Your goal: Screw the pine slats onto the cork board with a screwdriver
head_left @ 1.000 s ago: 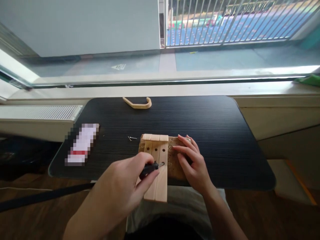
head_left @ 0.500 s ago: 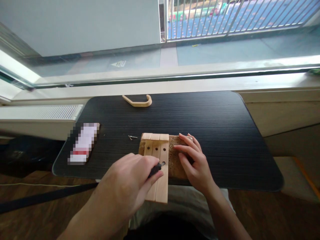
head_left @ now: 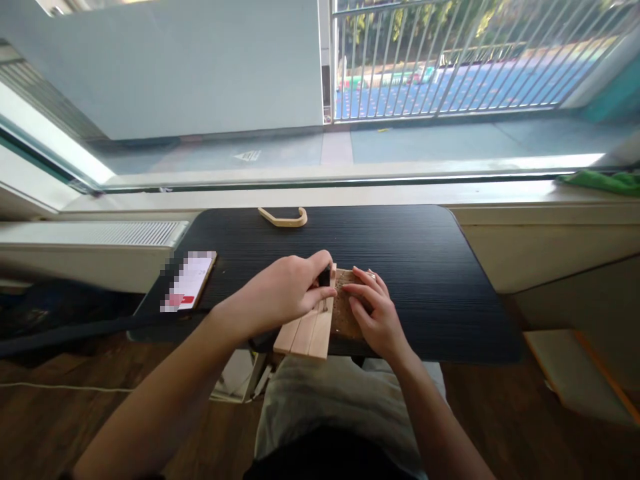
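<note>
Person is wearing a black top point(head_left: 345, 460), its front showing dark and shadowed at bottom centre. Trousers point(head_left: 295, 403) are reading pale grey-green, looking loose in cut and creasing softly across the thighs. Left forearm point(head_left: 170, 380) and right forearm point(head_left: 430, 400) are showing bare. On the right hand point(head_left: 379, 312) a small, light ring point(head_left: 373, 275) is glinting.

A wide, daylit window point(head_left: 300, 80) stretches behind a white sill point(head_left: 380, 193) beyond a black table's point(head_left: 415, 267) far edge.
</note>
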`<state>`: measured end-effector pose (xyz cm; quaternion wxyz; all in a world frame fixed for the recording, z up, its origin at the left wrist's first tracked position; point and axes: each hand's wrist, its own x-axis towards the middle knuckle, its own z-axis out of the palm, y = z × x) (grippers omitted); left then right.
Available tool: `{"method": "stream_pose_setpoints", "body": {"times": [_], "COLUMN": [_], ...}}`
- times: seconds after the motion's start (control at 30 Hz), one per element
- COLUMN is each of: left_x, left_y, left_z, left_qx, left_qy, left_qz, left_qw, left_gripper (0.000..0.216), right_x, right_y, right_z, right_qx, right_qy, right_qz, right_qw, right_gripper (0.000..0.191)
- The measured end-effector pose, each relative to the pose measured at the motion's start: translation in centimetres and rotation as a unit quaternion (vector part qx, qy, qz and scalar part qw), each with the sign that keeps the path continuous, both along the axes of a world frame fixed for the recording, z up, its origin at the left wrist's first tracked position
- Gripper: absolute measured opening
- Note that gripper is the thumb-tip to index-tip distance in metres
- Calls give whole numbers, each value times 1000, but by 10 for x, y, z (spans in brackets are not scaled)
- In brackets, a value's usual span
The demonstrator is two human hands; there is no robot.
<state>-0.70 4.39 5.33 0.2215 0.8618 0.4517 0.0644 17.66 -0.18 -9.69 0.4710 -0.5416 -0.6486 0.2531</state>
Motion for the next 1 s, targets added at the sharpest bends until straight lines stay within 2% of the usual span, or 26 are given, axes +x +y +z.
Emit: {"method": "stream_pose_setpoints", "body": {"times": [0.3, 0.6, 0.73, 0.9, 1.0], "left_x": [6, 4, -3, -9, -12], "left_y": [11, 19, 13, -5, -16], "left_z": [-1, -8, -15, -23, -27], "left_qx": [0, 0, 37, 109, 137], "left_qy": [0, -47, -45, -96, -131], "left_qz": [-28, -16, 41, 43, 48], "left_qw": [1000, 999, 997, 988, 981], "left_gripper": [15, 14, 17, 25, 22], "right_x": [0, 3, 2, 1, 1], "right_y": [6, 13, 13, 13, 12], "right_z": [-3, -7, -8, -9, -8], "right_qx": [-1, 17, 6, 3, -2], "right_qy": [8, 5, 16, 24, 26], "right_qz": [-3, 8, 7, 3, 1], "right_qw": [1000, 1000, 1000, 1000, 1000], "right_gripper": [23, 22, 22, 21, 22]}}
